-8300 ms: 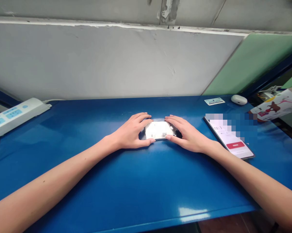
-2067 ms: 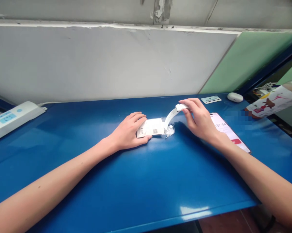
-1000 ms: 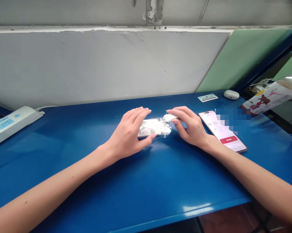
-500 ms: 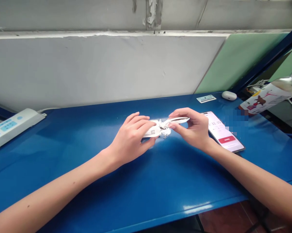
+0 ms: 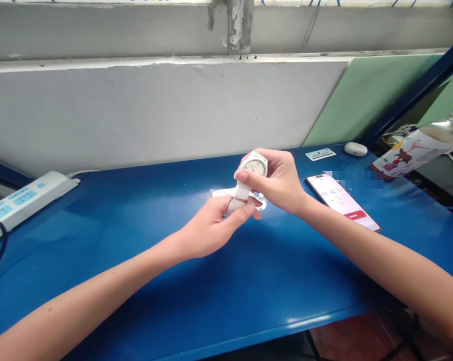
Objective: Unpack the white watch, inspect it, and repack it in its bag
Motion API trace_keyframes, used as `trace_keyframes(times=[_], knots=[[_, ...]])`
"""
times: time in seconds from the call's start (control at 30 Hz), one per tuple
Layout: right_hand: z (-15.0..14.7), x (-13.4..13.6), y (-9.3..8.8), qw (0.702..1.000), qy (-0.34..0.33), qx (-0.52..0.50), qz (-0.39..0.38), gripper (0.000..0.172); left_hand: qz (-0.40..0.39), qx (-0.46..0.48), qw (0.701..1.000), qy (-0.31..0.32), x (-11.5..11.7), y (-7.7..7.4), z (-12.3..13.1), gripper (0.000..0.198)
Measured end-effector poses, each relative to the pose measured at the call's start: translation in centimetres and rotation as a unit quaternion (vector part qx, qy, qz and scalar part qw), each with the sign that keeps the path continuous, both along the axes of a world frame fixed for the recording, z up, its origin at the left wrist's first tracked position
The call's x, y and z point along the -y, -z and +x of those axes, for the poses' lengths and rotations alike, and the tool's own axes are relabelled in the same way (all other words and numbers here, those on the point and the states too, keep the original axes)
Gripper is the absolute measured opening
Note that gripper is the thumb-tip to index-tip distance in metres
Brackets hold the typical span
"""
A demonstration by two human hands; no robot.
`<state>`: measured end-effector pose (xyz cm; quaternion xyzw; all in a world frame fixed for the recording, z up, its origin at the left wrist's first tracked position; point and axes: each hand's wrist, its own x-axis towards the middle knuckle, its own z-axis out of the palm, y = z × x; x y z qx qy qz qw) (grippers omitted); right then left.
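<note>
A white wristwatch (image 5: 255, 167) is held upright above the blue table (image 5: 226, 281), its round dial facing me. My right hand (image 5: 279, 181) is closed around the watch case, thumb beside the dial. My left hand (image 5: 217, 226) sits just below, palm up, pinching the lower end of the white strap (image 5: 241, 193). Behind the hands a white packaging piece (image 5: 221, 192) with clear plastic lies on the table, mostly hidden.
A phone (image 5: 341, 200) with a lit timer screen lies right of my hands. Further back right are a small card (image 5: 320, 154), a white earbud case (image 5: 355, 148) and a printed package (image 5: 418, 148). A white power strip (image 5: 21, 198) with a black cable sits far left.
Both hands have lifted the watch off the table out of its packaging and turned it so the dial faces me; earlier it lay low on the packaging.
</note>
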<state>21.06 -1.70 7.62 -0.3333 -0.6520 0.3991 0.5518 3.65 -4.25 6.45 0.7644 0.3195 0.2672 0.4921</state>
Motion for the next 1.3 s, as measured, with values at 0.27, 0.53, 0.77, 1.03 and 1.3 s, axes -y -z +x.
trace_keyframes(times=[0.27,0.53,0.77,1.03,1.3], knots=[[-0.3,-1.6,0.7,0.98,-0.141,-0.066,-0.122,0.035,-0.294,0.18,0.939,0.009,-0.2,0.2,0.6,0.048],[-0.6,-2.9,2.4,0.938,-0.179,-0.123,-0.271,0.024,-0.394,0.241,0.886,0.043,-1.4,2.0,0.7,0.035],[-0.5,-3.2,3.0,0.912,-0.211,-0.165,-0.311,0.032,-0.431,0.263,0.86,0.072,-1.1,3.0,1.0,0.033],[-0.6,-2.9,3.3,0.88,-0.288,-0.173,-0.336,0.035,-0.463,0.234,0.851,0.079,-0.6,3.0,1.5,0.035],[-1.2,-3.0,3.7,0.857,-0.299,-0.197,-0.37,0.031,-0.478,0.217,0.851,0.029,-1.0,3.5,1.6,0.04]])
